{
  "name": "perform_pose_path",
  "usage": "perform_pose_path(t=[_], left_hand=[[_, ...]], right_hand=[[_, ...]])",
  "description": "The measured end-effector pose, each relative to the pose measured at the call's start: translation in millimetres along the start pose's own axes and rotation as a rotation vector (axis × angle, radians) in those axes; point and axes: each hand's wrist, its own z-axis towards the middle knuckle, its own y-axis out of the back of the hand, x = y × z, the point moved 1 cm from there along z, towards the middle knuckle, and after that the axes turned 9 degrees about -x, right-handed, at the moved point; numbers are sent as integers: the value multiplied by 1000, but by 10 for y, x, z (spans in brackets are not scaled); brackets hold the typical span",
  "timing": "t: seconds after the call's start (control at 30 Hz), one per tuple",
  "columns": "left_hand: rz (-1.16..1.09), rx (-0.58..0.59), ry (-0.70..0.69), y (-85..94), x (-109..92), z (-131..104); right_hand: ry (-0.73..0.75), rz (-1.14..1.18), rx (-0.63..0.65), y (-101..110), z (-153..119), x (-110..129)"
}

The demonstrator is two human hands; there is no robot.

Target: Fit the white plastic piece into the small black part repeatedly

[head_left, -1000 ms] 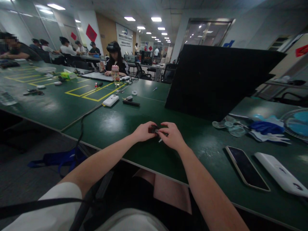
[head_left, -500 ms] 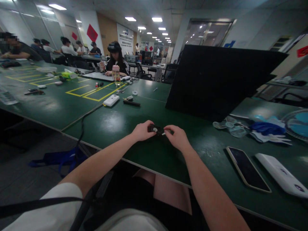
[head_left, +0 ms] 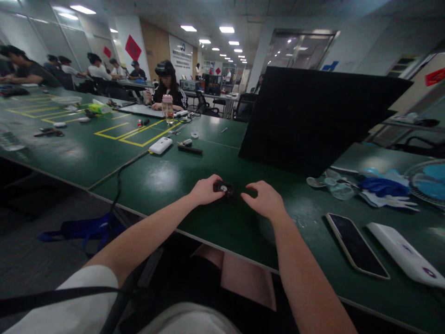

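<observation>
My left hand (head_left: 206, 190) is closed around a small dark object with a round white part (head_left: 224, 188), holding it low over the green table (head_left: 215, 222). What kind of thing it is, I cannot make out. To its right, my right hand (head_left: 261, 198) is apart from the object. Its thumb and index finger are spread, with nothing visible between them; the other fingers are partly hidden.
A large black panel (head_left: 313, 120) stands tilted behind my right hand. Right of me lie a phone (head_left: 358, 246), a white power bank (head_left: 405, 253) and a blue-and-white glove (head_left: 387, 188). A black bar (head_left: 190, 150) and another white power bank (head_left: 161, 145) lie farther off. Someone sits across the table.
My right hand has drawn back to the right, and its fingers have parted. The small white piece at its fingertips no longer shows. My left hand still holds the dark object in place.
</observation>
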Motion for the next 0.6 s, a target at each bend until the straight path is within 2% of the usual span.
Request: perform_pose_path(t=[0.13, 0.2, 0.33, 0.47, 0.53, 0.6], left_hand=[[-17, 19, 7, 21, -22, -5], [-17, 25, 2, 34, -37, -8], [-14, 20, -11, 33, -51, -15], [-37, 37, -39, -7, -55, -20], [-40, 44, -51, -27, -60, -22], [-42, 43, -48, -40, -62, -22]], right_hand=[[-104, 1, 215, -2, 22, -269], [-108, 1, 237, -32, 27, -298], [-135, 102, 112, -30, 32, -141], [-204, 501, -53, -42, 39, 125], [-220, 688, -80, -79, 42, 241], [-220, 746, -56, -121, 42, 323]])
